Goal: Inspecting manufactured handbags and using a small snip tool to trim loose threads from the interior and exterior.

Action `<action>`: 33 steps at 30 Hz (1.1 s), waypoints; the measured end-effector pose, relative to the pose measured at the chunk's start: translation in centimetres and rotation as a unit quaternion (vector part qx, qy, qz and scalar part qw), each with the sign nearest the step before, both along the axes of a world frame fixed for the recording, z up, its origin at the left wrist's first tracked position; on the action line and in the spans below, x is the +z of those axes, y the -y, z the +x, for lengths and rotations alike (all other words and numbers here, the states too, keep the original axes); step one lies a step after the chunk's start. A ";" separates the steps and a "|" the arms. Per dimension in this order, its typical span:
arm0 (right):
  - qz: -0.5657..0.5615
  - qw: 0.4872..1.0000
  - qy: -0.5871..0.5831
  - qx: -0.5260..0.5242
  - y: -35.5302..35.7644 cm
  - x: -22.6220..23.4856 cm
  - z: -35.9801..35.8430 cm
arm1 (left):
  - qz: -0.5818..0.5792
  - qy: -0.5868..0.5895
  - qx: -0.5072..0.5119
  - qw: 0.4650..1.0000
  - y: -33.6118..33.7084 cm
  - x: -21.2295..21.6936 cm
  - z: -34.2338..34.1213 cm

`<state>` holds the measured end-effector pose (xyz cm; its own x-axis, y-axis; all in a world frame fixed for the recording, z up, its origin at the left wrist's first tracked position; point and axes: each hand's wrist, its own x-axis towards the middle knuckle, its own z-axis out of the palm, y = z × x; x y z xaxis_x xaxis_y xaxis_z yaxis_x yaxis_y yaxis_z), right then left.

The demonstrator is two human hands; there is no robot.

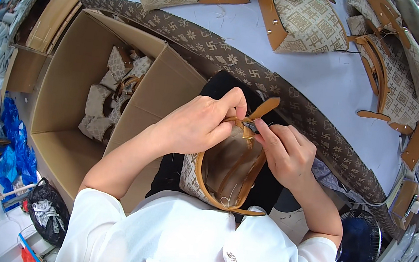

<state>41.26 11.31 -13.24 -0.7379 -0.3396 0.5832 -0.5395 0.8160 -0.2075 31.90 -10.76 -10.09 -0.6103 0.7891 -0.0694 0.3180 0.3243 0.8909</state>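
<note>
A patterned beige handbag (224, 173) with tan trim lies open on my lap, its lining facing up. My left hand (195, 121) is closed in a pinch at the far end of the bag's rim, beside a tan tab (265, 107) that sticks up there. Across from it, my right hand (289, 152) pinches at the same spot, fingertips against the base of the tab. A small dark metallic piece shows between the two hands, too small to name. Loose threads hang at the near end of the rim.
A large cardboard box (69, 157) with several patterned bags (99, 107) inside stands to my left. Ahead, a table (230, 24) with a patterned cloth edge bears several similar handbags (311, 19). A dark fan (358, 254) is at the lower right, and a black plastic bag (48, 210) at the lower left.
</note>
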 end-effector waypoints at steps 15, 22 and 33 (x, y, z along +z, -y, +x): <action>-0.015 0.997 0.003 0.072 -3.4 1.6 -1.5 | 0.114 -0.086 -0.014 0.990 0.6 -2.0 0.1; 0.089 0.989 -0.004 0.114 -3.5 2.6 -2.3 | 0.036 -0.007 0.005 0.999 0.0 -0.6 0.0; 0.139 0.978 0.029 0.150 -3.8 3.3 -2.8 | 0.086 -0.052 0.015 0.995 -0.1 -2.1 0.1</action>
